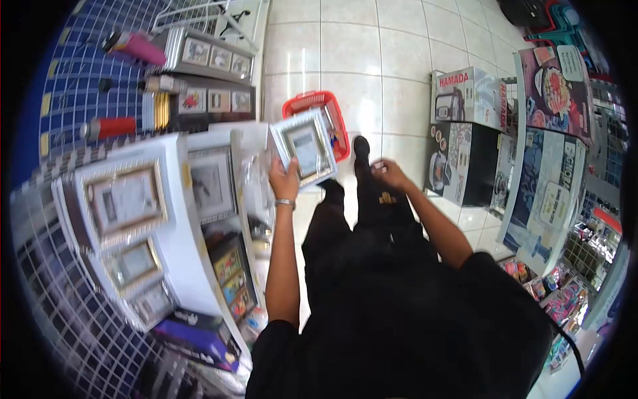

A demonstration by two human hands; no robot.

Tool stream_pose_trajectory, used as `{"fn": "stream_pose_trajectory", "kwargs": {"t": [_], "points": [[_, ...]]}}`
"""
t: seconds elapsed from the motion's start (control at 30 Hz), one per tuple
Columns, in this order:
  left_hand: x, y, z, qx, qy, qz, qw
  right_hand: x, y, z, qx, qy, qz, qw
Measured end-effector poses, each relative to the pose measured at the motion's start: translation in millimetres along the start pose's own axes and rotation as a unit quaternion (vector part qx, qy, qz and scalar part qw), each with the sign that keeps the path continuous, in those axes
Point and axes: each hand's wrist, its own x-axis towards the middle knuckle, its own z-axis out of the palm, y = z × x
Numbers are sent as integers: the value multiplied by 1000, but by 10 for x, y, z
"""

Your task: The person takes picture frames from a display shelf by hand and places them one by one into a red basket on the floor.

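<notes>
My left hand (284, 178) grips a silver-edged picture frame (307, 151) by its near left edge, with the thumb on its front. The frame is tilted and partly covers a red plastic basket (341, 130) on the floor behind it. Small things in the basket show only in part. My right hand (391, 174) hangs in front of my right leg with its fingers curled together. A small pale spot shows at those fingertips, but I cannot tell what it is.
On my left a white shelf (189, 266) bears several picture frames (126, 203) beside a wire grid. To the right, boxed appliances (458, 159) and a tall carton (545, 193) are stacked. White tiles (349, 53) cover the floor.
</notes>
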Motion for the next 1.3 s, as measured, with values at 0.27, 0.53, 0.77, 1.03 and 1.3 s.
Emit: {"fn": "stream_pose_trajectory", "kwargs": {"t": [0.27, 0.53, 0.77, 1.03, 1.3], "points": [[1742, -2964, 787, 249, 125, 98, 955, 169, 1400, 190, 12, 80, 113, 990], [2815, -4326, 1336, 362, -10, -164, 918, 386, 1427, 102, -62, 98, 211, 971], [3020, -5295, 1271, 220, -9, -161, 962, 575, 1396, -27, -60, 91, 242, 964], [2978, -5190, 1627, 204, 4, -227, 952, 717, 1330, -118, -55, 69, 271, 958], [3008, -4925, 1979, 373, 30, -187, 908, 761, 1336, -183, -56, 62, 274, 958]]}}
